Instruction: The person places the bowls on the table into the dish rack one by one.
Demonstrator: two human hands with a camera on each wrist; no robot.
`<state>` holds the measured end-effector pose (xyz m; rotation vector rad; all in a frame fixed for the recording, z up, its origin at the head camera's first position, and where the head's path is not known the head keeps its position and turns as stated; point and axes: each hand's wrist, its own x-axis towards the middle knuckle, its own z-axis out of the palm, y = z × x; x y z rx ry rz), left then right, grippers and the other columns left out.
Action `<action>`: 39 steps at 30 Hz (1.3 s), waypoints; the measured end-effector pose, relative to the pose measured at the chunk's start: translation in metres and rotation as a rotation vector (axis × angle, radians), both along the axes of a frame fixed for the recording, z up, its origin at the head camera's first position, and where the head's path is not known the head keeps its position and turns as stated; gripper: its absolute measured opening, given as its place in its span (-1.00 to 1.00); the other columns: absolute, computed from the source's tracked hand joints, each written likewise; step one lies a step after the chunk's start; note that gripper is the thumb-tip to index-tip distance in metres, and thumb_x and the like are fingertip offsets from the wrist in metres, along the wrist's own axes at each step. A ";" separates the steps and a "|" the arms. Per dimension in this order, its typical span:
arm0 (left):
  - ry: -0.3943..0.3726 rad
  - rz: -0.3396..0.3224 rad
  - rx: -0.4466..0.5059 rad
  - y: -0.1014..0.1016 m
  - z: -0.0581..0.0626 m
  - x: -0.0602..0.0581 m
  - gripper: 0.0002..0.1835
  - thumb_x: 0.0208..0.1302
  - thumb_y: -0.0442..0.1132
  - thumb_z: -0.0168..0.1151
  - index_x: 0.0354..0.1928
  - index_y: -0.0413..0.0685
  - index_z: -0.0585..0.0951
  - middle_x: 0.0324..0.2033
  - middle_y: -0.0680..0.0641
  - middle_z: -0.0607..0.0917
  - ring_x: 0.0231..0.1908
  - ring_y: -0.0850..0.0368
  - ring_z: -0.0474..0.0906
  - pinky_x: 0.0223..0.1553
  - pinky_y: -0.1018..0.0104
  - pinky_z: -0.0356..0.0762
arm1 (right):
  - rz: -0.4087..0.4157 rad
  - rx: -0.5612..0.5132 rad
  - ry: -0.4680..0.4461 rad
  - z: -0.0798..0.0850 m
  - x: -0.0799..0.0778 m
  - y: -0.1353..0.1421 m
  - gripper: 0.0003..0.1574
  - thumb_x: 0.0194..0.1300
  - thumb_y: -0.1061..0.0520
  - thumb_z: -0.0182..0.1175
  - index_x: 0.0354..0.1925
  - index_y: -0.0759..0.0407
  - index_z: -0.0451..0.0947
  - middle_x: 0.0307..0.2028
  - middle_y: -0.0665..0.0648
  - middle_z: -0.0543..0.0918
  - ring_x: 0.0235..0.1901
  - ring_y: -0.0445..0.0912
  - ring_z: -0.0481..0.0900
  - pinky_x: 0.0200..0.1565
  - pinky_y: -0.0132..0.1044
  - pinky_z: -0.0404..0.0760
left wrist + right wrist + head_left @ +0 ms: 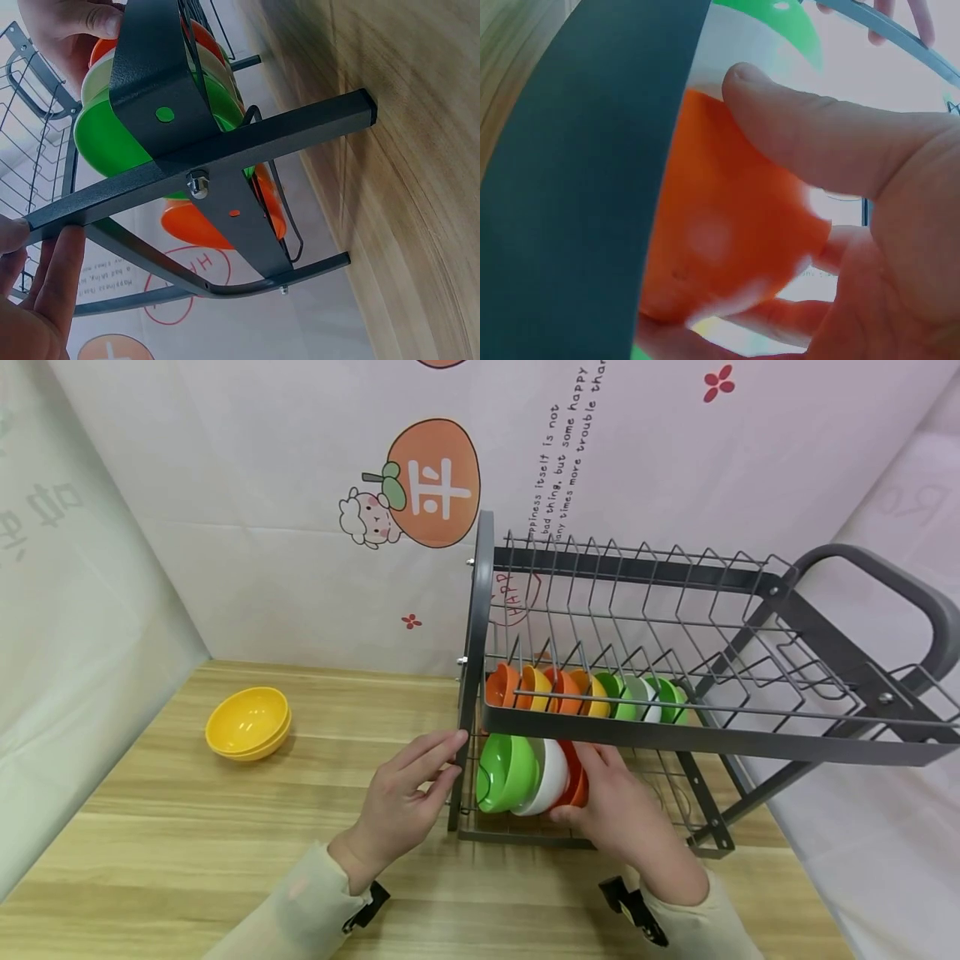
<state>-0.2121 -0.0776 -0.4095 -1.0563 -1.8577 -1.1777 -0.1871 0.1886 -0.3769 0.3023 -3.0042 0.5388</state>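
Observation:
My right hand [626, 814] reaches into the lower tier of a dark grey two-tier dish rack [712, 743]. Its thumb and fingers grip an orange-red bowl [727, 225] from both sides. Left of that bowl, a white bowl [553, 777] and a green bowl [512, 774] stand tilted on edge, nested close together. My left hand [397, 806] is at the rack's left end. In the left wrist view its thumb and fingers pinch the dark side post [142, 180] from opposite sides. The lower part of the orange-red bowl is hidden behind a rack bar in the right wrist view.
On the upper tier, a row of small orange, yellow, green and white bowls [592, 695] stands on edge between wires. Two stacked yellow bowls [247, 727] sit on the wooden table [150, 835] at the left. A printed cloth [300, 585] hangs behind the rack.

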 end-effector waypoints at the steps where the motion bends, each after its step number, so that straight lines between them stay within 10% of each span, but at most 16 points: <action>1: 0.001 0.000 0.002 0.000 0.000 0.000 -0.51 0.17 -0.49 0.19 0.18 -0.16 0.49 0.00 -0.11 0.56 -0.28 0.04 0.59 -0.34 0.54 0.57 | -0.001 -0.003 -0.006 0.000 0.000 0.001 0.30 -0.19 -0.13 0.53 0.42 -0.01 0.05 0.23 0.31 0.22 -0.07 0.18 0.48 -0.16 0.15 0.55; 25: 0.001 -0.007 0.002 0.000 0.000 -0.001 -0.47 0.18 -0.48 0.18 0.22 -0.09 0.46 0.00 -0.10 0.56 -0.25 0.04 0.60 -0.31 0.53 0.57 | -0.072 -0.057 -0.098 0.003 0.003 0.003 0.60 -0.43 -0.20 0.60 0.44 0.05 -0.14 0.20 0.27 0.21 -0.05 0.18 0.42 -0.15 0.14 0.54; 35: 0.000 -0.001 -0.002 0.000 0.000 0.000 -0.49 0.20 -0.46 0.17 0.22 -0.08 0.46 0.00 -0.10 0.56 -0.23 0.07 0.59 -0.32 0.54 0.57 | -0.017 -0.057 0.291 0.020 0.012 -0.012 0.16 -0.03 -0.16 0.43 0.43 -0.10 0.05 0.26 0.23 0.31 0.12 0.19 0.34 0.04 0.20 0.40; 39: 0.000 -0.004 0.005 0.000 -0.001 -0.001 -0.52 0.23 -0.44 0.15 0.22 -0.09 0.47 0.00 -0.10 0.57 -0.25 0.06 0.59 -0.32 0.53 0.57 | 0.112 -0.205 0.498 0.015 0.016 -0.029 -0.24 0.09 0.00 0.36 0.25 0.06 0.37 -0.03 0.16 0.53 -0.19 -0.01 0.47 -0.29 -0.12 0.59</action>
